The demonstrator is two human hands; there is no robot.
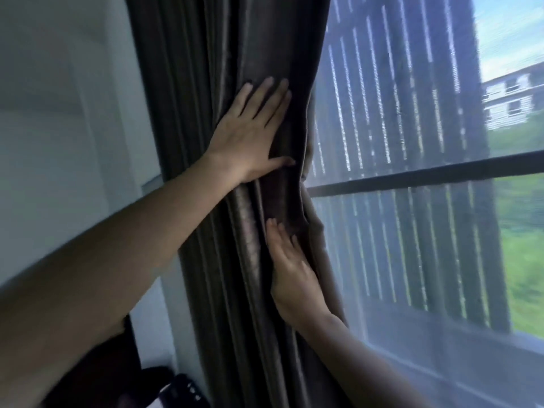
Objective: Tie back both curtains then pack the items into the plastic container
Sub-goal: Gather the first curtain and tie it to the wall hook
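One dark brown curtain [223, 201] hangs gathered in long vertical folds at the left side of the window [412, 178], against the pale wall [73, 113]. Two bare hands are on it. The left hand [250, 131] lies flat on the folds higher up, four fingers straight and spread, thumb stretched out toward the curtain's window-side edge; its grip is apart, holding nothing. The right hand [291, 275] sits lower, its straight fingers laid against the cloth and pointing up, the thumb side tucked behind the curtain's edge and hidden, so whether it pinches the fabric cannot be told. One dark horizontal bar [426, 175] crosses the window, and a sheer screen covers the glass. Outside stand a slatted fence [397, 98], grass and one pale building [512, 98].
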